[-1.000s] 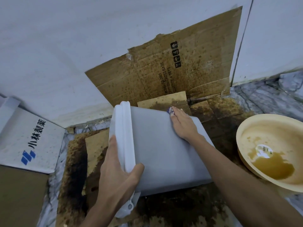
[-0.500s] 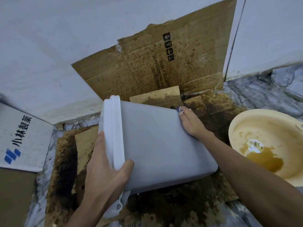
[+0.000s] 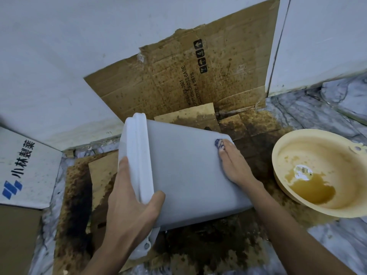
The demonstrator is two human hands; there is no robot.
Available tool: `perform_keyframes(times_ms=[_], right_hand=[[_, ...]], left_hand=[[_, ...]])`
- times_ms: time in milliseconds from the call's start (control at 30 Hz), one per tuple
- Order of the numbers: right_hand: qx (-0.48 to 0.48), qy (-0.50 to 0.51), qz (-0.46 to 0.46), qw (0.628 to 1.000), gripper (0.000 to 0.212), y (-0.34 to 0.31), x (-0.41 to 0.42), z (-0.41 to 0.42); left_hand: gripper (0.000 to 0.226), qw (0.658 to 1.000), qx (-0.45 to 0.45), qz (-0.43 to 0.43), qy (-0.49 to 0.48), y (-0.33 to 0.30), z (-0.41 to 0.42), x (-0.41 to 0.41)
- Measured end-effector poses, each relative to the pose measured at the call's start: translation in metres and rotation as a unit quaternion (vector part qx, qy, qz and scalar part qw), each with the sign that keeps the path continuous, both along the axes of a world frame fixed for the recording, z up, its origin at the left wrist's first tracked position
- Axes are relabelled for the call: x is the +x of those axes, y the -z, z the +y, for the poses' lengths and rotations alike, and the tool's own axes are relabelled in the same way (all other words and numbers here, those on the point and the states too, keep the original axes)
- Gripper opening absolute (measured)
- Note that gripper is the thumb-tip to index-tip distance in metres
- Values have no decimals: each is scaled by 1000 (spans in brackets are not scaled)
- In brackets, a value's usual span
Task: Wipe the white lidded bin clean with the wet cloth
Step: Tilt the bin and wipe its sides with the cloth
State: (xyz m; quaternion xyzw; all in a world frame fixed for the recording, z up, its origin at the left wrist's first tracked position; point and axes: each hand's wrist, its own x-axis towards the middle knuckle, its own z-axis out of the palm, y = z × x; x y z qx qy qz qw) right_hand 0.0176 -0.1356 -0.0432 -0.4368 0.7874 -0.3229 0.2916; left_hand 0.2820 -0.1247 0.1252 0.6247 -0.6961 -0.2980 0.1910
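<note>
The white lidded bin (image 3: pixel 184 175) lies tipped on its side on stained cardboard, its lid end toward the left. My left hand (image 3: pixel 129 197) grips the lid rim, thumb over the bin's upper face. My right hand (image 3: pixel 234 165) lies flat on the bin's upper face near its base end. It presses down a wet cloth (image 3: pixel 218 144), of which only a small blue-patterned bit shows past my fingertips.
A yellow basin (image 3: pixel 282 155) holding brown water sits at the right, close to the bin's base. Stained cardboard (image 3: pixel 178 80) leans against the white wall behind. A printed carton (image 3: pixel 25 169) stands at the left. Marble floor shows at the right.
My right hand with the cloth has slid along the bin's upper face toward its base end. The left hand keeps its grip on the lid. The view has shifted slightly.
</note>
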Motion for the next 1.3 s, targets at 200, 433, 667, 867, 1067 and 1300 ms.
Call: perform_keyframes(times_ms=[200, 433, 667, 867, 1067, 1300], right_hand=[[-107, -122, 12, 987, 52, -73, 105, 6], [-81, -51, 28, 995, 45, -39, 99, 93], [20, 8, 11, 1000, 51, -10, 23, 38], [-60, -93, 43, 993, 48, -30, 85, 72], [1, 63, 14, 998, 53, 11, 34, 89], [30, 111, -63, 991, 54, 21, -11, 31]], left_hand=[[104, 1000, -7, -23, 10, -6, -1, -5], [104, 1000, 10, -30, -1, -2, 1, 6], [104, 999, 13, -36, -2, 0, -2, 7], [104, 999, 18, -51, -6, 3, -3, 9], [96, 998, 18, -52, 11, -4, -7, 4], [102, 992, 65, -68, -80, 3, -61, -5]])
